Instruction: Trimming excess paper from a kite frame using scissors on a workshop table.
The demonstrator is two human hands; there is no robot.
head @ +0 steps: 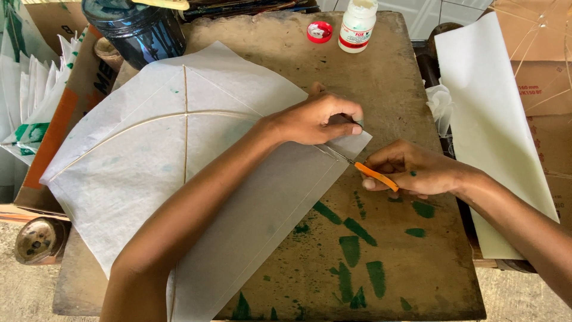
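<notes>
Mid-frame, our left hand (316,119) pinches the white paper kite's (179,173) corner; our right hand (411,170) grips an orange-handled blade (363,169) touching it on the worktop (393,262).

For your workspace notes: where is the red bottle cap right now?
In the head view, the red cap lies on the wooden table near its far edge, just left of the white glue bottle.

Thin matt paper kite (179,179), rough tabletop (381,83)
</notes>
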